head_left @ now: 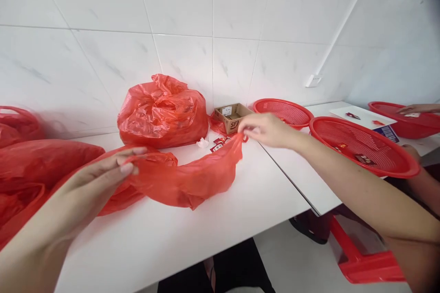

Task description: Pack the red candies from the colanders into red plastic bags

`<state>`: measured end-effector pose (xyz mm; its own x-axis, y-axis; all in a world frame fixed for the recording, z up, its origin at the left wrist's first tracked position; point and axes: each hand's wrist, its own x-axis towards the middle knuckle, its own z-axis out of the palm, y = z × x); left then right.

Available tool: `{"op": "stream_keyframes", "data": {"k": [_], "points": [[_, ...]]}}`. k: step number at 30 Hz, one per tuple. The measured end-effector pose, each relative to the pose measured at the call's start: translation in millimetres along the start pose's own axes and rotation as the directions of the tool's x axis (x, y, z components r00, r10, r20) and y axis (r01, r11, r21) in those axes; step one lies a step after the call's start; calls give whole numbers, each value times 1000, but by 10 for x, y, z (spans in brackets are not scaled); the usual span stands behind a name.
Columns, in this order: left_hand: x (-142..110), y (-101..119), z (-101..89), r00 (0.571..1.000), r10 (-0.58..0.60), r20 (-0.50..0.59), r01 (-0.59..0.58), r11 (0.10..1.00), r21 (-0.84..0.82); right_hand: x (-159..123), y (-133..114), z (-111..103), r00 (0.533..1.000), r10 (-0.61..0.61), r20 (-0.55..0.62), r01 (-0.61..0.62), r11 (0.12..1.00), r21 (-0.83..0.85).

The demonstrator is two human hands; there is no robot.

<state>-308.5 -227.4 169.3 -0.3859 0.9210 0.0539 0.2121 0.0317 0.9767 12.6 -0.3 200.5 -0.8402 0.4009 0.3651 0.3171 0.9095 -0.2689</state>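
Stretched between my two hands is a thin red plastic bag, sagging above the white table. My left hand pinches its left end between thumb and fingers. At the other end, my right hand grips the gathered top corner. Whether anything lies inside the bag I cannot tell. Behind it sits a large, full red plastic bag against the wall. Several small red printed packets lie near my right hand, beside a crumpled white scrap.
More filled red bags crowd the left side. An open cardboard box stands at the back, next to a red mesh basket. Another basket holds a few packets. Other people's hands show at the far right, and a red stool stands below.
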Motion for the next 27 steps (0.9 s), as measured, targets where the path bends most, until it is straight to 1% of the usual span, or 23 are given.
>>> {"op": "stream_keyframes", "data": {"k": [1, 2, 3, 4, 5, 6, 7, 9, 11, 12, 13, 14, 15, 16, 17, 19, 20, 21, 23, 24, 27], "points": [[44, 73, 51, 998, 52, 20, -49, 988, -145, 59, -42, -113, 995, 47, -84, -39, 994, 102], [92, 152, 120, 993, 109, 34, -96, 958, -269, 125, -91, -212, 987, 103, -123, -79, 979, 186], [138, 231, 199, 987, 159, 39, -134, 923, -360, 194, -148, -294, 981, 153, -122, -118, 960, 254], [179, 310, 284, 981, 184, 62, -142, 899, -415, 265, -215, -360, 979, 181, -97, -143, 940, 310], [214, 385, 368, 977, 190, 100, -128, 889, -440, 338, -295, -408, 981, 180, -69, -143, 920, 365], [240, 455, 448, 971, 177, 160, -92, 896, -434, 411, -389, -438, 987, 150, -56, -112, 899, 424], [258, 519, 521, 959, 154, 237, -47, 914, -404, 484, -497, -450, 994, 90, -58, -51, 873, 485], [276, 620, 647, 912, 101, 397, 22, 956, -293, 625, -742, -414, 993, -104, -51, 114, 813, 571], [286, 674, 745, 866, 42, 499, 42, 987, -156, 750, -982, -302, 956, -294, -5, 238, 764, 600], [293, 680, 783, 852, 4, 523, 53, 994, -93, 800, -1075, -222, 937, -348, 7, 274, 750, 602], [302, 670, 814, 848, -36, 529, 67, 997, -40, 838, -1139, -131, 928, -372, -9, 303, 742, 599], [313, 646, 836, 852, -73, 519, 86, 996, 0, 859, -1167, -33, 930, -365, -50, 322, 740, 590], [326, 610, 849, 860, -102, 501, 108, 994, 17, 864, -1159, 68, 938, -330, -104, 327, 745, 582], [340, 566, 852, 872, -119, 475, 130, 992, 11, 850, -1115, 169, 949, -281, -141, 310, 754, 579], [356, 517, 848, 889, -129, 440, 151, 988, -15, 820, -1045, 266, 962, -232, -142, 271, 763, 586], [385, 423, 818, 913, -138, 384, 188, 978, -95, 718, -867, 434, 988, -151, -36, 140, 768, 625], [398, 384, 797, 914, -144, 379, 206, 970, -128, 652, -786, 496, 994, -107, 20, 69, 763, 643], [409, 353, 773, 910, -147, 387, 219, 964, -148, 582, -724, 537, 997, -61, 47, 15, 753, 657], [419, 321, 726, 895, -119, 430, 205, 966, -158, 437, -679, 555, 1000, 23, 6, -21, 725, 688], [417, 320, 705, 884, -89, 459, 176, 973, -149, 371, -694, 537, 999, 31, -15, -11, 715, 699], [393, 357, 659, 840, 18, 542, 21, 998, -65, 262, -796, 482, 994, -108, -15, 84, 673, 734]]}}
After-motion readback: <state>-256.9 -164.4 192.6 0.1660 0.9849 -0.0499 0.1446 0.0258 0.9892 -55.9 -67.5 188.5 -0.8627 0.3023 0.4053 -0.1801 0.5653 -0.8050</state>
